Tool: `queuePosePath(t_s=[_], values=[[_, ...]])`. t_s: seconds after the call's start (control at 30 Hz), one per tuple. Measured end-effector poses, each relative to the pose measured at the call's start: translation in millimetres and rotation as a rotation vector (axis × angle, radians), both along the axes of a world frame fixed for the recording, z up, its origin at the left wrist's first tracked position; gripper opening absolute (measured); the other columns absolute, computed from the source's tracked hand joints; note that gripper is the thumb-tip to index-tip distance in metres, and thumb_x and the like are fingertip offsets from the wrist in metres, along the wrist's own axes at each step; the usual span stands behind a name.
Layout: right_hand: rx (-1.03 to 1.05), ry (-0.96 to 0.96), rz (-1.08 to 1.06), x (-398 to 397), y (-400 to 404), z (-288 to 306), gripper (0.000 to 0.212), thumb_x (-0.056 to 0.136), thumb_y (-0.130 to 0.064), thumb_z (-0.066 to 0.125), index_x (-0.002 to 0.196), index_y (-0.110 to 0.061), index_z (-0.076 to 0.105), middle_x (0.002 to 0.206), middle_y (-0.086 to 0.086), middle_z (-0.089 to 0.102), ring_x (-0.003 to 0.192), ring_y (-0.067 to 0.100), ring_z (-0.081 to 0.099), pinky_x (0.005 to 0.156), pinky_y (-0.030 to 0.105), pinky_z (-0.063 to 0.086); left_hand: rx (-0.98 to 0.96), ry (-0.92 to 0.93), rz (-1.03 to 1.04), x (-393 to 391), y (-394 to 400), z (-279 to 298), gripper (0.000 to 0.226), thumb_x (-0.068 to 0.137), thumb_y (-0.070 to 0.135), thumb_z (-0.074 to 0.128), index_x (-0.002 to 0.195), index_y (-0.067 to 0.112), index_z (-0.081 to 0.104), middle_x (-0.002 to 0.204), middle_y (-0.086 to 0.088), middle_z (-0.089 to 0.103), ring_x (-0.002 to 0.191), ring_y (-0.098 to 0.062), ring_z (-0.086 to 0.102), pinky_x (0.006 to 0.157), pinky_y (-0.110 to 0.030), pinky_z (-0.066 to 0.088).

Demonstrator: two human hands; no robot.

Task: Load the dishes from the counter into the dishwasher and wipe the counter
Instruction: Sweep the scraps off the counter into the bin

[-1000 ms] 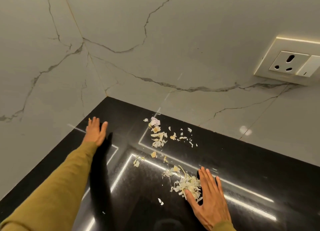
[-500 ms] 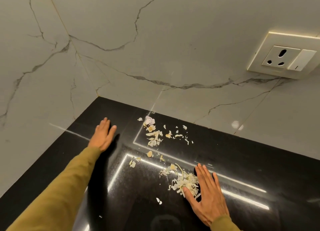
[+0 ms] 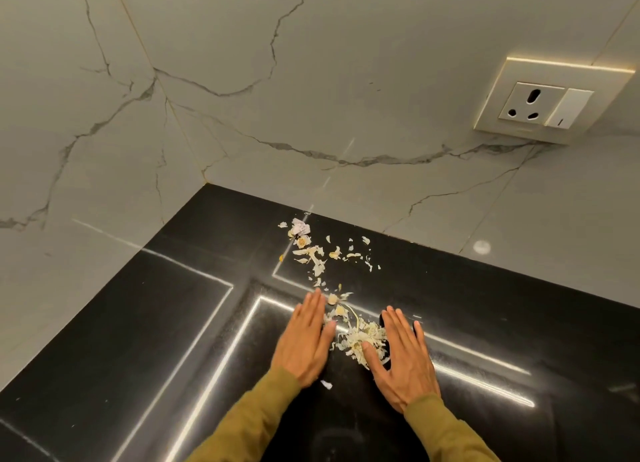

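Pale vegetable peel scraps lie on the glossy black counter (image 3: 145, 323). A dense heap of scraps (image 3: 360, 340) sits between my two hands. A looser trail of scraps (image 3: 317, 257) runs back toward the wall. My left hand (image 3: 304, 340) lies flat on the counter just left of the heap, fingers together, holding nothing. My right hand (image 3: 403, 361) lies flat on the heap's right side, its thumb touching the scraps. One small flake (image 3: 326, 384) lies near my left wrist. No dishes or cloth are in view.
The counter ends in a corner of grey-veined marble walls (image 3: 242, 115) at the back and left. A wall socket with a switch (image 3: 547, 107) is mounted at the upper right. Bright light strips reflect on the counter.
My left hand has swept from the far left corner rightward across the counter to the heap, pushing loose scraps in. My right hand has stayed beside the heap.
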State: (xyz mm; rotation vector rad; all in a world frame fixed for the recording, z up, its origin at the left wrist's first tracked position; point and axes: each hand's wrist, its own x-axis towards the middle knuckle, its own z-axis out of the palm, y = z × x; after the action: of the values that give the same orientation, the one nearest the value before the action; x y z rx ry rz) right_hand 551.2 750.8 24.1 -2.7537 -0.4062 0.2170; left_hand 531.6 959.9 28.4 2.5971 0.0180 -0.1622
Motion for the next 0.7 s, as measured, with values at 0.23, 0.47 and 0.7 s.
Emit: queuePosePath(t_s=[0.23, 0.47, 0.7], values=[[0.008, 0.012, 0.015, -1, 0, 5, 0.088, 0.086, -0.074, -0.006, 0.156, -0.022, 0.004, 0.163, -0.006, -0.002, 0.149, 0.005, -0.011, 0.116, 0.026, -0.022, -0.113, -0.076, 0.280, 39, 38, 7, 0.082, 0.092, 0.069, 0.000, 0.156, 0.018, -0.003, 0.162, 0.002, -0.015, 0.150, -0.007, -0.017, 0.122, -0.030, -0.010], [0.022, 0.023, 0.012, 0, 0, 4, 0.093, 0.082, -0.078, -0.010, 0.157, -0.023, 0.002, 0.164, -0.006, -0.002, 0.148, 0.005, -0.013, 0.118, 0.029, -0.018, 0.124, 0.106, 0.235, 110, 90, 4, 0.066, 0.105, 0.049, 0.011, 0.157, 0.009, 0.000, 0.165, -0.008, -0.009, 0.152, -0.018, -0.011, 0.125, -0.040, -0.006], [0.028, 0.019, 0.006, 1, -1, 3, 0.086, 0.087, -0.074, -0.003, 0.157, -0.023, 0.002, 0.163, -0.007, -0.002, 0.148, 0.004, -0.012, 0.118, 0.028, -0.018, 0.151, 0.042, 0.114, 43, 34, -1, 0.066, 0.102, 0.054, 0.001, 0.156, 0.016, -0.007, 0.163, -0.001, -0.017, 0.149, -0.013, -0.020, 0.121, -0.034, -0.014]])
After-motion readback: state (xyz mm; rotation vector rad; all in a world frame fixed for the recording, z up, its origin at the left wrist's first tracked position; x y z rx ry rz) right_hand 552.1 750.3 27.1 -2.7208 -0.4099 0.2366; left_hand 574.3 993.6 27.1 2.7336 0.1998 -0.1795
